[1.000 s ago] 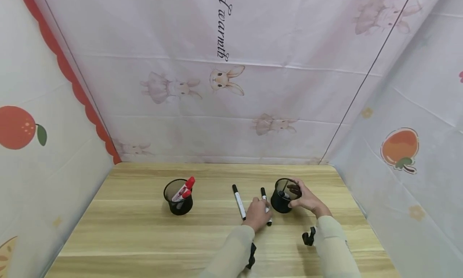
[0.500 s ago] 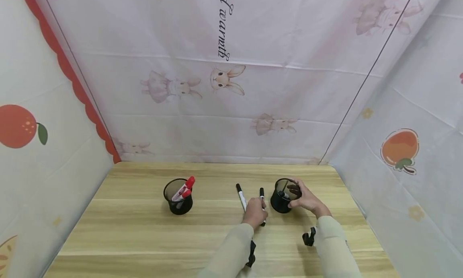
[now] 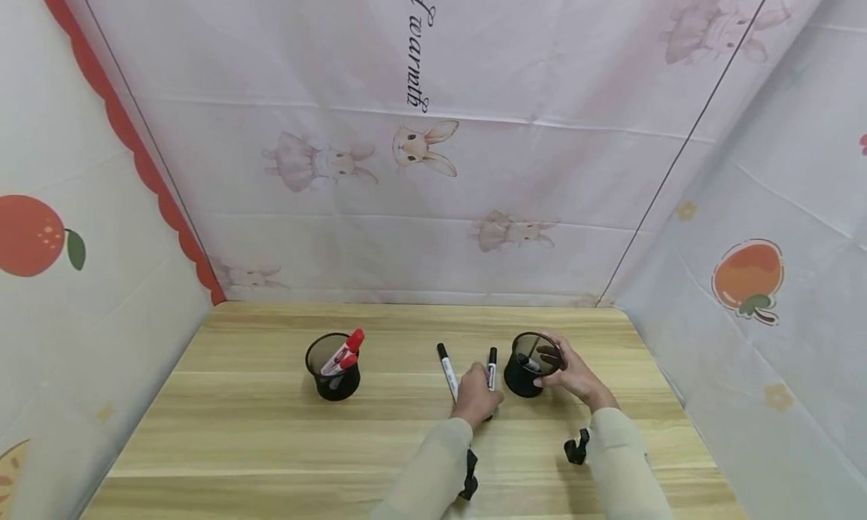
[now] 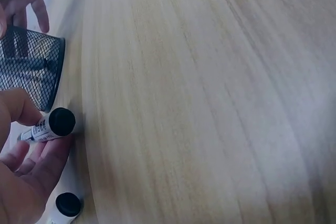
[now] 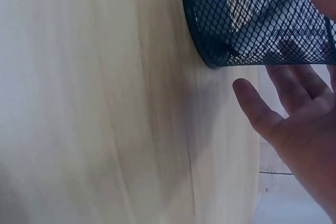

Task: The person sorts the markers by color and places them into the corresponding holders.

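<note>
My left hand pinches a white whiteboard marker with a black cap between thumb and fingers; in the left wrist view its black end points at the camera, just off or on the table. Left of that hand, a second black-capped marker lies on the wood, its near end hidden by the hand. My right hand holds a black mesh pen cup from its right side, thumb in front and fingers behind. Inside the cup leans a dark marker. The right wrist view shows the cup's mesh wall beside the fingers.
At the left, another black mesh pen cup stands upright with red-capped markers leaning in it. The wooden table meets printed cloth walls at the back and both sides.
The pinched marker has turned, its near end swinging left, and my left hand has shifted slightly left. The second marker moved right, then back left. The right hand's cup has shifted very slightly left.
</note>
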Available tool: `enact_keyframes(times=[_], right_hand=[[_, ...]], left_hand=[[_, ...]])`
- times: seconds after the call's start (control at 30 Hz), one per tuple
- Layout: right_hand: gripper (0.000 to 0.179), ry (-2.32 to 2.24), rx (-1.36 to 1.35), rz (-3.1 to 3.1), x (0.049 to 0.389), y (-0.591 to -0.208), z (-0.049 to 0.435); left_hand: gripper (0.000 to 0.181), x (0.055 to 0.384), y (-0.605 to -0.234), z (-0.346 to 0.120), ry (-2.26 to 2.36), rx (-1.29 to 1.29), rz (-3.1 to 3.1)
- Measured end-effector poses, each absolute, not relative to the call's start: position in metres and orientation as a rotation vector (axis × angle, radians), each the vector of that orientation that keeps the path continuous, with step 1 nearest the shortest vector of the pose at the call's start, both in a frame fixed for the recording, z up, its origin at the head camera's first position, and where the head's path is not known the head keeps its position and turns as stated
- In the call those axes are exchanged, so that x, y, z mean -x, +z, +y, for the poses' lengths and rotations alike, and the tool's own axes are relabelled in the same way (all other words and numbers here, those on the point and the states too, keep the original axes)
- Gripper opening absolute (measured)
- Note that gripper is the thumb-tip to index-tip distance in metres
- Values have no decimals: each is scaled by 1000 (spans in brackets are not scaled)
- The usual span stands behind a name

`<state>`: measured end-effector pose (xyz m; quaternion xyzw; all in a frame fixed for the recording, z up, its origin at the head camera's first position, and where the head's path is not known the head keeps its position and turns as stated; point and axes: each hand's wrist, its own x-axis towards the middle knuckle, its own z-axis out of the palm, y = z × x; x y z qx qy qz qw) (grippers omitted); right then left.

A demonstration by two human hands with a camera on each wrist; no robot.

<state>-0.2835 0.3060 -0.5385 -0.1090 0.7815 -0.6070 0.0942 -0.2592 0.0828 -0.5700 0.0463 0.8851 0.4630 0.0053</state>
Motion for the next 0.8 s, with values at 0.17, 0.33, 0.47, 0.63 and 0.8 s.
enact_keyframes(times=[0.17,0.33,0.47,0.63,0.8], right_hand=[[99,-1819,316,2297,283,-541,305],[93,-1847,284,2235,281,-544,307],[91,-1882,252,2161,280,-548,309],[92,-1895,238,2130,282,-551,310],[91,-1888,229,2133,281,-551,310]], left_hand=[[41,260,-569,84,1474,-103,2737],[49,260,-567,86,1469,-97,2745],[47,260,-560,88,1541,-104,2714],[34,261,-550,88,1674,-91,2657],[34,261,-546,87,1745,-65,2604]])
